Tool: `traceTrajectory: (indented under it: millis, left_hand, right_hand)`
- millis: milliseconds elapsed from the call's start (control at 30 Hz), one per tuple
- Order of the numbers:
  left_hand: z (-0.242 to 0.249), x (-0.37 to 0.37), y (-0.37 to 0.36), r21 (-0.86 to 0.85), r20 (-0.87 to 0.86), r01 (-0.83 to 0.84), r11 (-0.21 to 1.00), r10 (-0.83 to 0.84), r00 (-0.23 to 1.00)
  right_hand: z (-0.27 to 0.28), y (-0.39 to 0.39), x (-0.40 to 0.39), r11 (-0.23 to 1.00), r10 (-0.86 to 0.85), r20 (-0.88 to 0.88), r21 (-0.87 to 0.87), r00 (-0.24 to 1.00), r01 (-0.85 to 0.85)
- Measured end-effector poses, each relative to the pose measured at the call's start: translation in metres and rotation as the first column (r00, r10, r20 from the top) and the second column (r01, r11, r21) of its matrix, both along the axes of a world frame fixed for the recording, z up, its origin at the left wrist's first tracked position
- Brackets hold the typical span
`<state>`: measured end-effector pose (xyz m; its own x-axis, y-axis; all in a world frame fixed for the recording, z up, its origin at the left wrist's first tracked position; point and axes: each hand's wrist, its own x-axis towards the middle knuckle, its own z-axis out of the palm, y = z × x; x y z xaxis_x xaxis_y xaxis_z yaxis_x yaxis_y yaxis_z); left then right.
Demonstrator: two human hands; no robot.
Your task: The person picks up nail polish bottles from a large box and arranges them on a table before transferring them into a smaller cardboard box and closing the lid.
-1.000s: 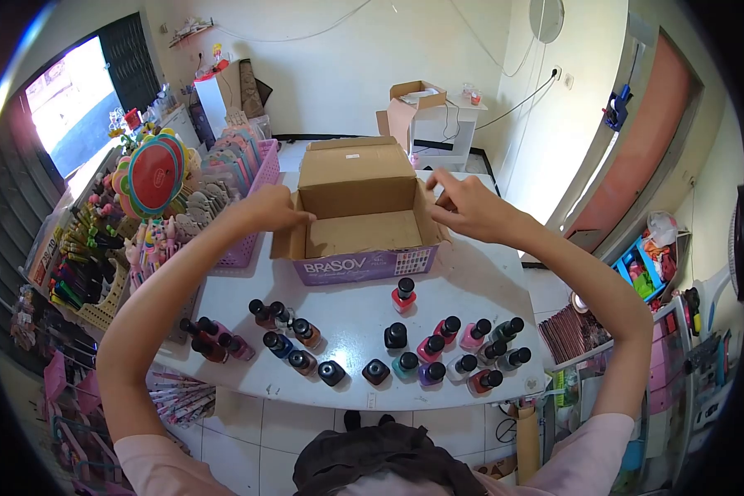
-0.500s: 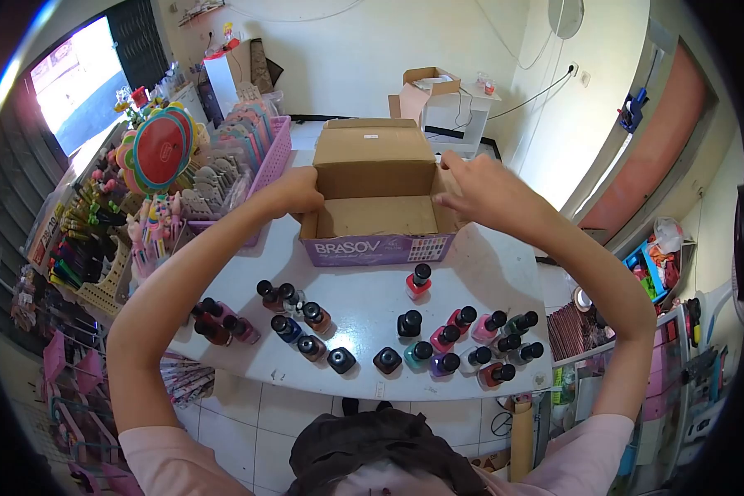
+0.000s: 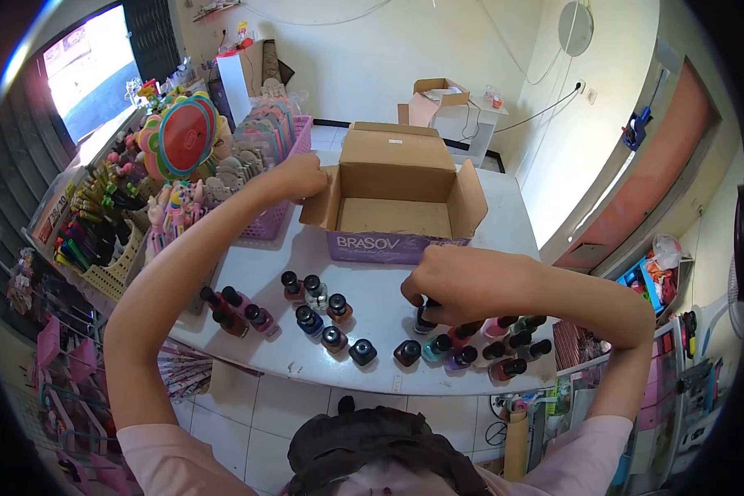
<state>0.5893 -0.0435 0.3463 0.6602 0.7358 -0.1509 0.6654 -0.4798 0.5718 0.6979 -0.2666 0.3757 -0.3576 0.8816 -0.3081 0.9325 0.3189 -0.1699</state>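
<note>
My left hand (image 3: 304, 177) grips the left flap of an open cardboard box (image 3: 397, 248), whose purple front reads BRASOV. The box's visible floor is bare brown cardboard. My right hand (image 3: 463, 285) is in front of the box, its fingers curled around the top of a dark nail polish bottle (image 3: 424, 322). The hand covers much of this bottle and the spot where a red one stood. Beside it is a group of several bottles, including a teal bottle (image 3: 436, 348) and a black-capped dark bottle (image 3: 407, 353). More bottles, such as a blue one (image 3: 309, 321), stand to the left.
The white table (image 3: 372, 302) carries box and bottles. At its left are a purple basket (image 3: 264, 225) of packaged goods and a cream basket (image 3: 117, 269) of pens. A smaller open carton (image 3: 440, 89) sits on a white stand behind. Shelves line the right side.
My right hand has left the box's right flap and come down to the bottles. My left hand remains at the left flap. The view has shifted slightly.
</note>
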Motion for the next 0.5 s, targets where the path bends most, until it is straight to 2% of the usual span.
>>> traceTrajectory:
  millis: [67,100,167,233,333,467,500]
  left_hand:
    - [0.002,-0.005,0.004,0.290,-0.132,0.218,0.932,-0.186,0.974]
    - [0.001,-0.008,0.004,0.291,-0.130,0.210,0.933,-0.179,0.975]
    - [0.000,-0.017,0.000,0.478,0.072,0.200,0.855,-0.265,0.962]
    - [0.012,-0.027,-0.012,0.505,0.089,0.166,0.847,-0.243,0.966]
    - [0.032,-0.051,-0.030,0.555,0.121,0.155,0.817,-0.264,0.957]
    - [0.048,-0.086,-0.058,0.586,0.101,0.240,0.774,-0.364,0.926]
    - [0.046,-0.091,-0.064,0.593,0.090,0.251,0.765,-0.373,0.924]
  right_hand:
    - [0.002,0.003,-0.002,1.000,0.002,-0.011,-0.031,1.000,-0.002]
    - [0.004,0.004,-0.001,1.000,0.014,-0.047,0.020,0.999,-0.013]
    - [0.018,0.008,-0.003,0.997,0.027,-0.123,0.071,0.992,-0.019]
    - [0.042,0.018,0.003,0.984,0.073,-0.263,0.177,0.962,-0.026]
    - [0.066,0.044,0.010,0.960,0.012,-0.331,0.269,0.943,0.082]
    - [0.041,0.101,0.022,0.853,-0.035,-0.131,0.513,0.991,0.098]
    - [0.026,0.115,0.024,0.846,-0.041,-0.138,0.522,0.989,0.108]
